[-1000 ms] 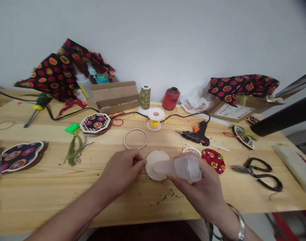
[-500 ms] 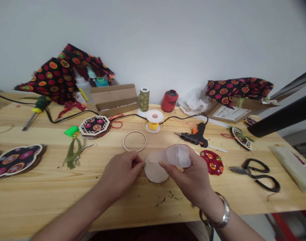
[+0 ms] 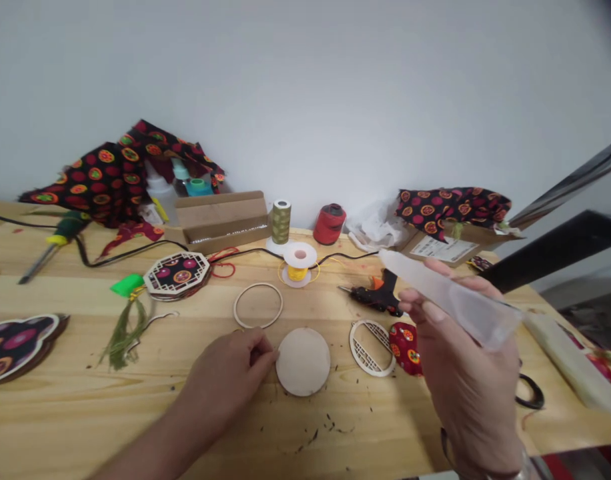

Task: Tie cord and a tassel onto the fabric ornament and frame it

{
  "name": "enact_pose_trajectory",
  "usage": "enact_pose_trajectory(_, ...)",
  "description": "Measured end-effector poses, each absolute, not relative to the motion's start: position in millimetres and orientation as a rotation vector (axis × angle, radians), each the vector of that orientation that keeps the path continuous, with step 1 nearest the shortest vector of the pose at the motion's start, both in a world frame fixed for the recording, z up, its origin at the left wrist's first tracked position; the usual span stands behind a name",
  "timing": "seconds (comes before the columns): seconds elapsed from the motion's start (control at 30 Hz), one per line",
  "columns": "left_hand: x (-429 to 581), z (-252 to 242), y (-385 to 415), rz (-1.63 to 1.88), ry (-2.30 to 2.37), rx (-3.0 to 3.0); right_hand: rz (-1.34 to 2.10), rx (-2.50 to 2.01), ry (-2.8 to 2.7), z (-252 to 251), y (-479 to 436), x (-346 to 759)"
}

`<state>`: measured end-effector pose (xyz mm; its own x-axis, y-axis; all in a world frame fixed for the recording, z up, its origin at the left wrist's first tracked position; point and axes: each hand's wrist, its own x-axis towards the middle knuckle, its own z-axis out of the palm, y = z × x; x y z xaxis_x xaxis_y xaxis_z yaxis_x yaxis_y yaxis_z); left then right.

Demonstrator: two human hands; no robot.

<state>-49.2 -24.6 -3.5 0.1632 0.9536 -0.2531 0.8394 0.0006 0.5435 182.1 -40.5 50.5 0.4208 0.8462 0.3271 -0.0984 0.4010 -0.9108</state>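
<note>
My right hand (image 3: pixel 465 360) is wrapped round a translucent white squeeze bottle (image 3: pixel 465 300), raised above the table's right side. The bottle is tilted, its tapered nozzle pointing up and to the left. With curled fingers, my left hand (image 3: pixel 235 373) pinches the left edge of a pale round disc (image 3: pixel 304 362) lying flat on the wood. Just beyond that hand is a thin wooden ring (image 3: pixel 258 306). To the disc's right lies a round lattice frame (image 3: pixel 371 348), beside a red patterned fabric circle (image 3: pixel 404 347) partly hidden behind my right hand.
A black glue gun (image 3: pixel 375 293) lies behind the lattice frame. Spools of yellow (image 3: pixel 299 273), green (image 3: pixel 281 223) and red thread (image 3: pixel 329 225) stand at the back. A cardboard box (image 3: pixel 225 217) and patterned cloth (image 3: pixel 105 177) are back left. Scissors (image 3: pixel 531 392) are mostly hidden at right.
My right hand has lifted the bottle up and to the right, away from the disc, uncovering the disc and lattice frame. My left hand stays at the disc's edge. The view has shifted slightly.
</note>
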Motion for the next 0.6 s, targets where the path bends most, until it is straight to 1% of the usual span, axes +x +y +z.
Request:
enact_pose_trajectory(0.13, -48, -4, -24, 0.243, 1.709, 1.844, 0.984, -0.766, -0.936, 57, -36, 192)
enact_pose_trajectory(0.3, -48, -5, -24, 0.253, 1.71, 1.851, 0.89, -0.948, -0.856, 48, -19, 188)
enact_pose_trajectory(0.4, -49, -5, -24, 0.256, 1.707, 1.851, 0.874, -0.924, -0.876, 47, -8, 185)
enact_pose_trajectory(0.6, -50, -3, -25, 0.288, 1.694, 1.856, 1.33, -0.963, -0.973, 55, 5, 192)
